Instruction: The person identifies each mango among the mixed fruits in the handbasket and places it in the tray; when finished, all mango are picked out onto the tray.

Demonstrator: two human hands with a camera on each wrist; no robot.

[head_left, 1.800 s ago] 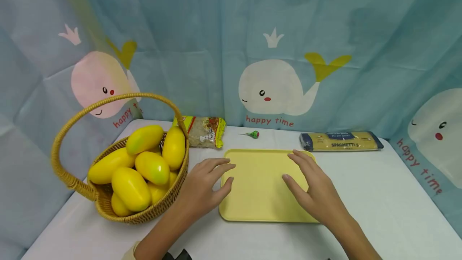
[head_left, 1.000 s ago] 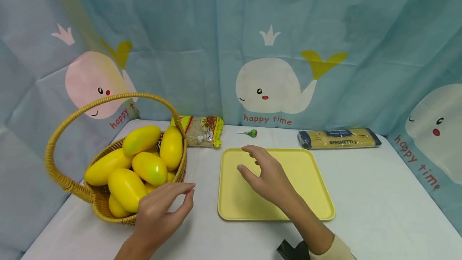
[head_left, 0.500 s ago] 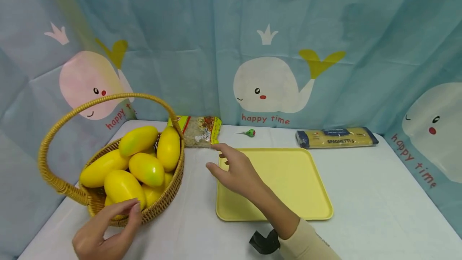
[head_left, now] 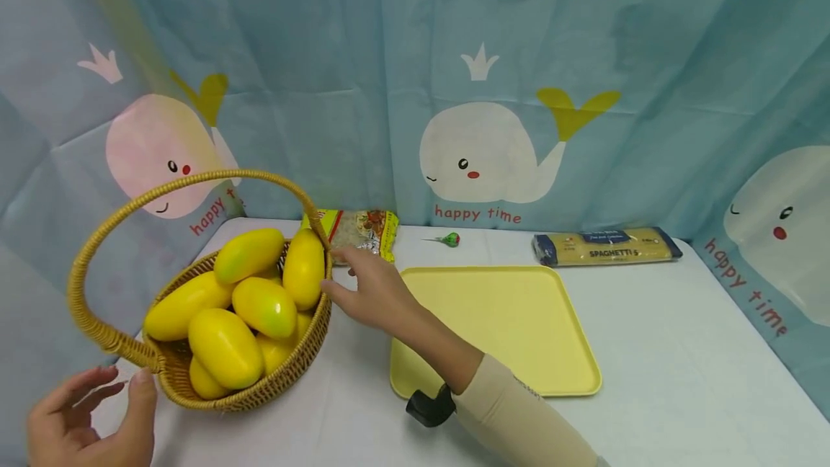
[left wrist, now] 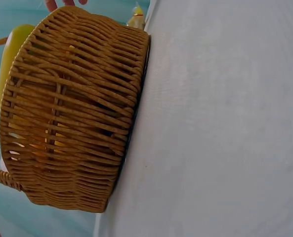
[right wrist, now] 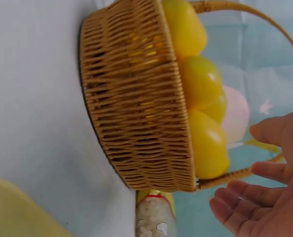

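Note:
A wicker basket (head_left: 285, 375) with a tall arched handle (head_left: 194, 179) stands at the left of the table, heaped with several yellow mangoes (head_left: 225, 349). My left hand (head_left: 97, 424) is beside the handle's left base, thumb and fingers apart with nothing between them. At the opposite side, my right hand (head_left: 376, 292) reaches to the basket's right rim near the handle's other base; its thumb tip overlaps the rim in the head view. In the right wrist view that hand (right wrist: 277, 190) has its fingers spread, apart from the handle. The left wrist view shows mostly the basket's woven side (left wrist: 77, 113).
A yellow tray (head_left: 506, 337) lies right of the basket, partly under my right forearm. Behind are a yellow-edged food bag (head_left: 387, 233), a small green-and-red lollipop (head_left: 450, 239) and a spaghetti pack (head_left: 609, 248). A whale-print curtain (head_left: 363, 135) borders the table.
Both hands have moved left from over the tray: the left passed in front of the basket to its left side, the right came to its right rim. The basket has stayed in place.

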